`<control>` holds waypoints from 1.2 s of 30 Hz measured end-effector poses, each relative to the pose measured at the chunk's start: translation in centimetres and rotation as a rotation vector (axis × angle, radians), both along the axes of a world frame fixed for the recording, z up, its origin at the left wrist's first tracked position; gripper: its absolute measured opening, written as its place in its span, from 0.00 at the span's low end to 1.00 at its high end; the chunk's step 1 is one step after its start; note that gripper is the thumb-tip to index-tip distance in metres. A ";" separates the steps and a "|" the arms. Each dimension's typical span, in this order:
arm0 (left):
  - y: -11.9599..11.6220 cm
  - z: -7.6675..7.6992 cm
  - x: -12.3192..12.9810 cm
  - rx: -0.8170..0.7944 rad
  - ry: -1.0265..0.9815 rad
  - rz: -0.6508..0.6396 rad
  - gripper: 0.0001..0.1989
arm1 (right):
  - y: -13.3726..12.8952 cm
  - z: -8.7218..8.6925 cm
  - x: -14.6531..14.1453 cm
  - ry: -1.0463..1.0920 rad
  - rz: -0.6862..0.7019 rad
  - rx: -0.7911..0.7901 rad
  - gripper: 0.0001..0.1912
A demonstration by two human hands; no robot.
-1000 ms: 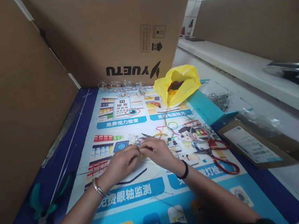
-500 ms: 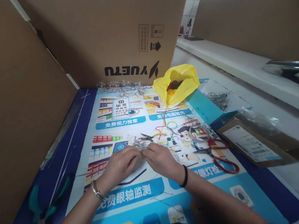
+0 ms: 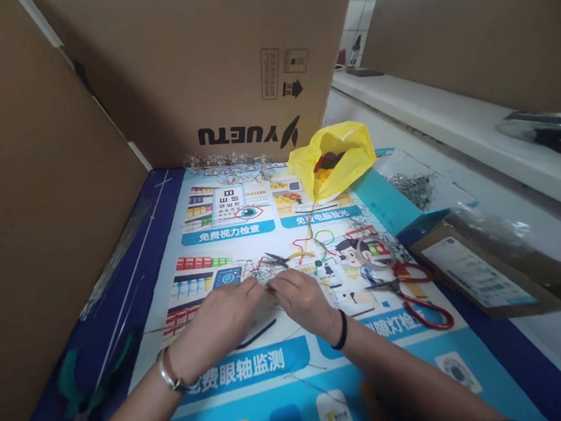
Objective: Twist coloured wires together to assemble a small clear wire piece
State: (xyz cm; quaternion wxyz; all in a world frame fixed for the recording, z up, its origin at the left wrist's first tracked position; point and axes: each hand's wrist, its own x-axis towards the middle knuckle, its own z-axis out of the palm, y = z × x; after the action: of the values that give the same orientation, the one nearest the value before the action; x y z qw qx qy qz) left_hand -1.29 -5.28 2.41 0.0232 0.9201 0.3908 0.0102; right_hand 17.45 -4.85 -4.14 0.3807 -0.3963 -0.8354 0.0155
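My left hand (image 3: pixel 228 313) and my right hand (image 3: pixel 304 300) meet over the middle of the printed mat, fingers pinched close together. Whatever is between the fingertips is too small to name. A thin wire or thread (image 3: pixel 160 329) runs out to the left of my left hand. Just beyond the fingers lie small pliers (image 3: pixel 277 260) with a yellow handle, beside a loose tangle of fine wire (image 3: pixel 261 271). Red, green and yellow threads (image 3: pixel 311 234) trail from a yellow bag (image 3: pixel 308 162) down toward the pliers.
Red-handled scissors (image 3: pixel 424 306) and a clear tape roll (image 3: pixel 375 252) lie at the right, near an open cardboard box (image 3: pixel 492 270). Green-handled pliers (image 3: pixel 86 401) rest at the lower left. Wire scraps (image 3: pixel 227 159) lie by the back cardboard wall (image 3: pixel 174 69).
My left hand has turned, its back now more upward and its wrist slightly further left. My right hand has barely moved. The view has shifted slightly.
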 end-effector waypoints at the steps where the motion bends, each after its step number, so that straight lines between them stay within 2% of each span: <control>1: 0.2 0.2 0.0 -0.020 0.007 -0.005 0.10 | 0.0 0.0 0.0 0.011 0.003 0.009 0.07; 8: 2.4 2.0 0.0 -0.253 0.007 -0.048 0.06 | 0.3 0.0 0.1 0.031 0.034 -0.006 0.07; 13: 3.1 3.4 0.1 -0.355 0.047 -0.074 0.10 | 0.3 0.1 0.2 -0.067 0.042 -0.027 0.08; 21: 3.4 4.0 0.7 -0.377 0.100 -0.113 0.11 | 0.2 0.8 0.1 -0.077 0.034 -0.012 0.13; 29: 3.9 3.9 1.4 -0.342 0.111 -0.191 0.10 | 0.7 0.1 0.1 -0.010 0.031 -0.141 0.11; 36: 4.1 3.7 1.4 -0.332 0.100 -0.197 0.09 | 1.1 0.9 0.0 0.017 0.026 -0.215 0.10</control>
State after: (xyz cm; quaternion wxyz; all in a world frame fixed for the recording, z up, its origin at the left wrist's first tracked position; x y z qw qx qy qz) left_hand 0.10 -1.19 6.06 0.1560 0.9368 0.2961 -0.1022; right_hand 17.44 -3.76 -3.26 0.3429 -0.4238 -0.8307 0.1132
